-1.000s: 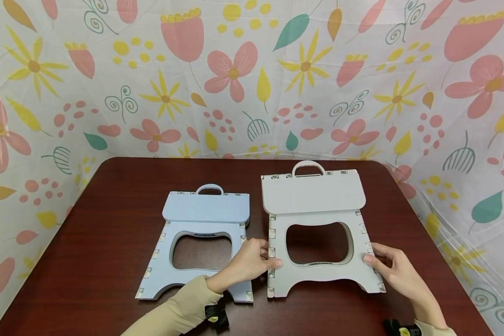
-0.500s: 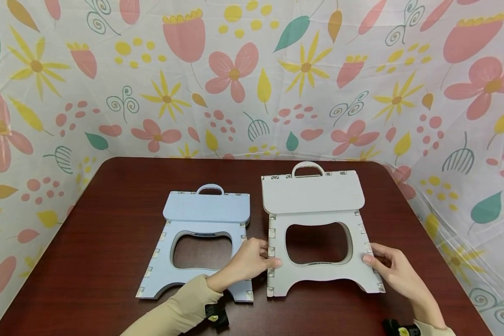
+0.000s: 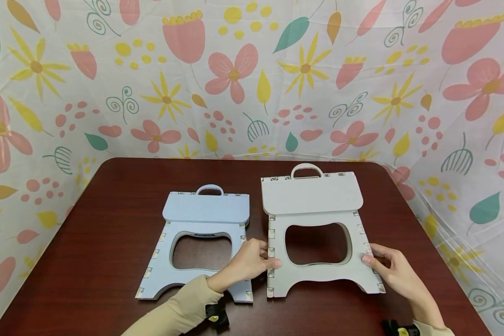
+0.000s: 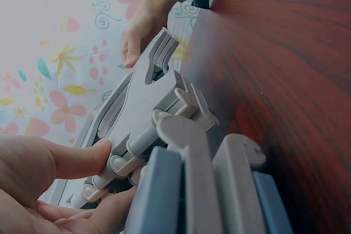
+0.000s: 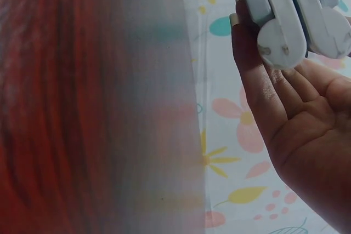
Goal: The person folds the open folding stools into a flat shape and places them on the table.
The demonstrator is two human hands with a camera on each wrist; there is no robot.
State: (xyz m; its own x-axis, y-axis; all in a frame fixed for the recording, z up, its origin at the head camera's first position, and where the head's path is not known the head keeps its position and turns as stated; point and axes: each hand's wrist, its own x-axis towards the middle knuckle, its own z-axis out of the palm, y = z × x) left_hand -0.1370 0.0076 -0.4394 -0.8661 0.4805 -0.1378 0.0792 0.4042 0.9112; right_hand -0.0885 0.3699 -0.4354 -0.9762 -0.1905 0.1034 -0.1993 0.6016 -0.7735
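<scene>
A white folding step stool (image 3: 312,273), folded flat with a carrying handle at its far end, is between both hands. At its left edge, my left hand (image 3: 249,259) pinches it, thumb on the upper face. My right hand (image 3: 396,273) grips the opposite edge near the foot, thumb on top. In the right wrist view, fingers (image 5: 260,89) extend beneath the stool's foot ends (image 5: 279,42). The left wrist view shows the white stool (image 4: 145,100) tilted, its hinged edge by the left thumb (image 4: 82,160). A smaller light-blue folding stool (image 3: 206,207) lies folded beside it, partly behind my left forearm.
Both stools are on or over a dark red-brown wooden table (image 3: 88,242). A floral-patterned cloth (image 3: 252,93) hangs behind it and along the sides. The blue stool stands close against my left hand. Black straps with small cameras (image 3: 216,316) are on the wrists.
The far end of the white stool has dipped very slightly and shifted a touch left. Both hands keep their hold, and the blue stool stays where it was.
</scene>
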